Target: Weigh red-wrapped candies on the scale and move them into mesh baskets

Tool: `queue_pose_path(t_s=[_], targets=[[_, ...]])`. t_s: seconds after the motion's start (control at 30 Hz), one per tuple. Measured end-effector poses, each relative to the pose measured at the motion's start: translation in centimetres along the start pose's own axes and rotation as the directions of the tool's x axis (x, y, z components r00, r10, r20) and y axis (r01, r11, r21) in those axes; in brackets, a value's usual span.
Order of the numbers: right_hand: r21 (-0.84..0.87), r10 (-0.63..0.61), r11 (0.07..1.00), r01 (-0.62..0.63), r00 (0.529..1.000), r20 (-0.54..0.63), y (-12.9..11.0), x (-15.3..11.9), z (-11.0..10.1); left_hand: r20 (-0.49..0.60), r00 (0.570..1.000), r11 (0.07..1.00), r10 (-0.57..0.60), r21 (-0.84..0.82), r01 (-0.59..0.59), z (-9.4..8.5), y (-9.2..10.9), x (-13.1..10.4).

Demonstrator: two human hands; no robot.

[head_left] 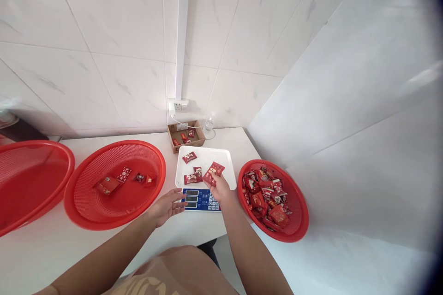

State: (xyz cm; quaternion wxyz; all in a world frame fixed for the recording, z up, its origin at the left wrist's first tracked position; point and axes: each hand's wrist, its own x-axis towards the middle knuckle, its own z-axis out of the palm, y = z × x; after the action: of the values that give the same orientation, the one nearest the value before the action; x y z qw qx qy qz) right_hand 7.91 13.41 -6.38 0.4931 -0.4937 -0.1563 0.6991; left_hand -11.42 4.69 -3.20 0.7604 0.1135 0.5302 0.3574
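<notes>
One-handed, pinches a large, printed red foil packet (212, 170) in the right hand (220, 190) over the white-trayed, blue-panelled scale (206, 156); holds the left hand (164, 208) open, empty, at the scale's front left. Has three small dark-red wrapped packets (189, 157) on it, a round red plastic basket (302, 203) right of it.

From where I stand, the room is bright with soft, even, rather cool light, and no lamp shows. The tiled wall (131, 87) looks pale and milky, with whitish glare on the smooth panel (363, 115) to the right. Shadows on the white bench (41, 253) are faint. The wide view bends toward its sides, a dark curve swallows the right edge, and the scale's small keys blur.
</notes>
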Motion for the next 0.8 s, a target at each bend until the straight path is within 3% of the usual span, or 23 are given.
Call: queue_pose_path(t_s=[0.1, 0.33, 0.43, 0.6, 0.7, 0.8], targets=[[-0.023, -0.015, 1.0, 0.016, 0.999, 0.029, -1.0, 0.3, 0.0, 0.011, 1.0, 1.0, -0.002, 0.013, 0.002, 0.2, 0.1, -0.2], [-0.092, 0.073, 0.991, -0.093, 0.977, -0.199, -0.1, 0.4, -2.0, 0.007, 1.0, 0.999, -0.003, 0.035, 0.003, -0.4, -0.3, -0.5], [-0.134, 0.071, 0.987, -0.087, 0.99, -0.119, -0.1, 0.1, -1.1, 0.01, 1.0, 0.999, -0.012, 0.046, 0.011, -0.5, -0.4, -0.4], [-0.131, 0.054, 0.991, -0.038, 0.991, 0.121, -0.8, -0.2, 1.3, 0.029, 1.0, 0.998, -0.005, 0.059, 0.003, -0.3, -0.2, -0.5], [-0.215, 0.045, 0.976, -0.043, 0.999, 0.007, -0.6, -0.3, 1.0, 0.032, 0.999, 0.999, -0.002, 0.052, 0.0, -0.4, -0.1, -0.8], [-0.356, -0.1, 0.933, 0.054, 0.989, -0.112, -0.3, -0.7, -1.3, 0.019, 1.0, 0.998, -0.01, 0.058, 0.009, -0.8, -0.2, -1.2]])
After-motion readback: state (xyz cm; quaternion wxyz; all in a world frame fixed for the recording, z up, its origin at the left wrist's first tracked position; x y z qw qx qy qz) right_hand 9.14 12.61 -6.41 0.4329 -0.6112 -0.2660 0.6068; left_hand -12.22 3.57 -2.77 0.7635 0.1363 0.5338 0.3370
